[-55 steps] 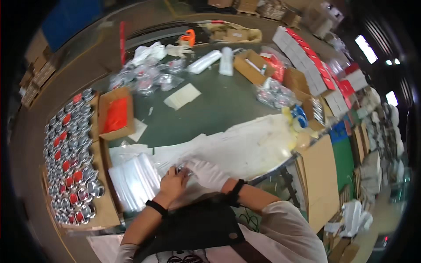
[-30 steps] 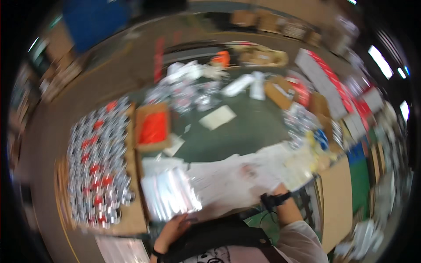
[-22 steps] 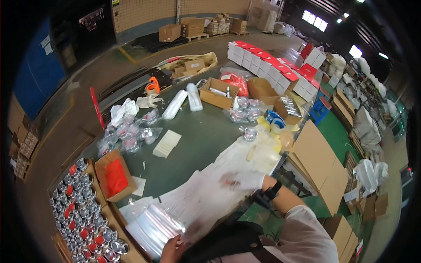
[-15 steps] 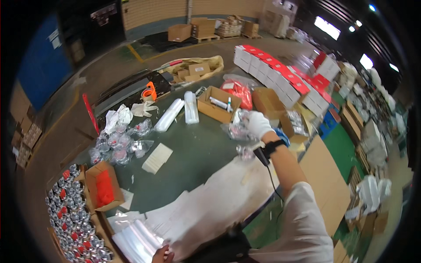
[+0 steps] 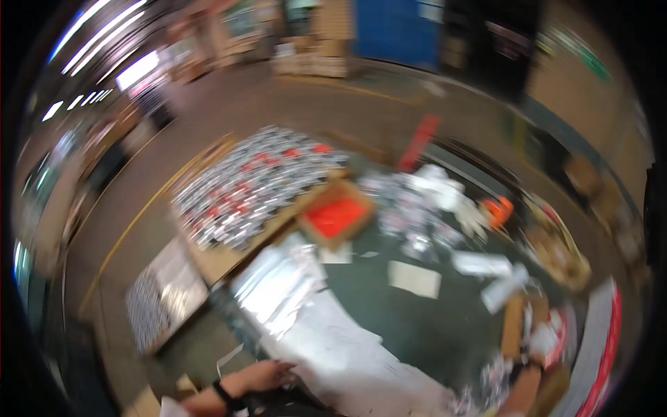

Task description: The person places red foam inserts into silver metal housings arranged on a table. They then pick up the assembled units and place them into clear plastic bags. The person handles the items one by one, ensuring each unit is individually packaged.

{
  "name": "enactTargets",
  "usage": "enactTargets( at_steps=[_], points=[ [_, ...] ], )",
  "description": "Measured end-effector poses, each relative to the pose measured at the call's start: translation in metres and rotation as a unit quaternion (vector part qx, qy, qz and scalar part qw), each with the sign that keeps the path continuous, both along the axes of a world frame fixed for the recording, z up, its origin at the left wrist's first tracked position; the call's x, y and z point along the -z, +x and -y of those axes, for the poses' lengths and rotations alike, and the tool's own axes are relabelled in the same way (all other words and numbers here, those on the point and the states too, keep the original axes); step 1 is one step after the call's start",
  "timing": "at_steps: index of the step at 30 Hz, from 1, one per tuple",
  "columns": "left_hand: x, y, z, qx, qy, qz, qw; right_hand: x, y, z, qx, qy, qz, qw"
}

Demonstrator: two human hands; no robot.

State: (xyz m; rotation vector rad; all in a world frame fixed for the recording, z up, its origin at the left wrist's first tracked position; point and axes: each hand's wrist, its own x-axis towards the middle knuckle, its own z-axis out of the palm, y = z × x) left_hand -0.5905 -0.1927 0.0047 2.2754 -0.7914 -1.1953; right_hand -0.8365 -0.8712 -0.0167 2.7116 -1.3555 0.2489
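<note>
Left to right, blur heavy. Rows of shiny round parts (image 5: 257, 186), some red, packed tight on the left; a knock there could topple several. Left grip (image 5: 269, 374) is bare, low at the near edge of the bench (image 5: 379, 316); can't tell if its fingers are spread or pinching anything. Clear film stack (image 5: 274, 283) lies just beyond it, glossy, so probably slick: a sleeve or wrist dragging across could fan it out. Loose white paper (image 5: 354, 365) runs right from there; it could ruck or slide if leaned on. Bagged parts (image 5: 495, 381) sit heaped at the lower right, next to the right forearm; snag risk if that arm sweeps back. Brown carton (image 5: 513, 326) just beyond. Right grip (image 5: 543, 340), white-gloved, is beside the carton, at the red bag (image 5: 556, 356); closure unreadable. Crowded spot: a blind grab could catch the wrong plastic.
</note>
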Motion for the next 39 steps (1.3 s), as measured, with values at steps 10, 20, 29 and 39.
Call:
enactTargets(
  at_steps=[10, 20, 29, 39],
  points=[
    [-0.005, 0.006, 0.014, -0.073, -0.304, -0.023, 0.950, -0.170, 0.129, -0.333, -0.242, 0.563, 0.367, 0.700],
    [-0.036, 0.083, -0.150, -0.032, -0.311, -0.025, 0.949, -0.054, 0.235, -0.648, -0.175, 0.717, 0.225, 0.636],
    [-0.051, 0.174, -0.264, 0.006, -0.231, 0.188, 0.954, -0.066, 0.337, -0.761, -0.129, 0.714, 0.224, 0.650],
    [-0.041, 0.285, -0.286, -0.128, -0.309, 0.106, 0.936, -0.074, 0.481, -0.783, -0.182, 0.796, 0.218, 0.534]
  ],
)
